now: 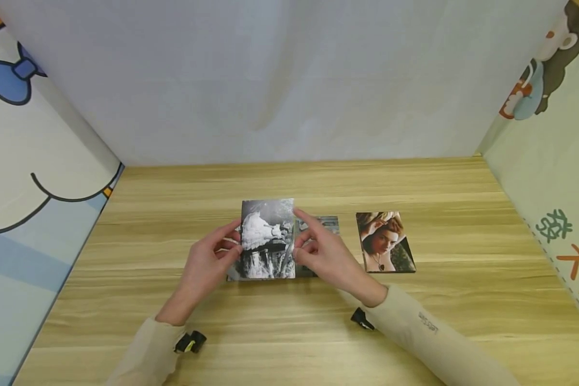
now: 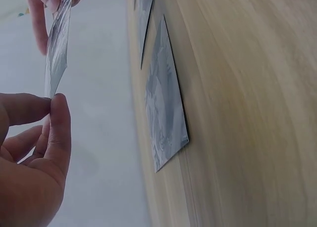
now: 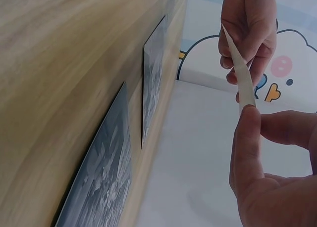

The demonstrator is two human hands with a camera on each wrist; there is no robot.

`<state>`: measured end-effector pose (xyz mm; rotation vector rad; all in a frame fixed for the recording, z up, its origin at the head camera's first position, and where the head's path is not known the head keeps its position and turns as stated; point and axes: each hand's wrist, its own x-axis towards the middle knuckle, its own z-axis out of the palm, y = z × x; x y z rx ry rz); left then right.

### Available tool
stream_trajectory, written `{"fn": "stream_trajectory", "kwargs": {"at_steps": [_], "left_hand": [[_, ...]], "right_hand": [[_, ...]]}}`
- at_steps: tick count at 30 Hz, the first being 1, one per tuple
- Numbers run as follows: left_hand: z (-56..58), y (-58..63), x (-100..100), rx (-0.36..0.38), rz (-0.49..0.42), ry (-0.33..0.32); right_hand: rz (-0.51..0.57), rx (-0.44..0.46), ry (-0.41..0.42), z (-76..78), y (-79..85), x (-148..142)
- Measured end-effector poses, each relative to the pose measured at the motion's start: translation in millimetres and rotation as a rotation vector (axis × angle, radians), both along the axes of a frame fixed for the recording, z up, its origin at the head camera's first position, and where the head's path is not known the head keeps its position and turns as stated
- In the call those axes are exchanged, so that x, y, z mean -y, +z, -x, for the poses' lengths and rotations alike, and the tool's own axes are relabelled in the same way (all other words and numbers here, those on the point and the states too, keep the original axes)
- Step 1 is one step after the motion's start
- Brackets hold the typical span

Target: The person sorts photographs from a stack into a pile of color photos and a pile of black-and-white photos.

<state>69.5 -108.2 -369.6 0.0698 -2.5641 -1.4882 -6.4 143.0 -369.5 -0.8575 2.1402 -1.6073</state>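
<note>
Both hands hold up a black-and-white photo card (image 1: pixel 267 230), its picture of a figure in a white dress facing the head camera. My left hand (image 1: pixel 206 262) pinches its left edge between thumb and fingers. On the opposite edge, my right hand (image 1: pixel 330 257) pinches with the thumb, its index finger reaching up the side. In the wrist views the card hangs above the table. Under it lies a grey photo card (image 2: pixel 166 98), mostly hidden in the head view. Another grey photo card (image 1: pixel 330 221) sits partly behind the right hand.
A colour photo card (image 1: pixel 386 241) of a person with a raised arm lies to the right. The wood-grain table (image 1: pixel 270 332) ends at a white back wall (image 1: pixel 222 80). Cartoon-printed panels (image 1: pixel 24 139) stand at both sides.
</note>
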Motion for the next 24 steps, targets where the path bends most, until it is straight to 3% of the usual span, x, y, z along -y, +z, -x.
{"fn": "stream_trajectory", "kwargs": {"at_steps": [16, 24], "left_hand": [[0.0, -2.1, 11.6, 0.0, 0.054, 0.065], [3.2, -4.9, 17.6, 0.009, 0.133, 0.083]], "right_hand": [[-0.05, -0.042, 0.0, 0.7, -4.6, 17.5], [-0.111, -0.044, -0.004, 3.2, -7.3, 24.7]]}}
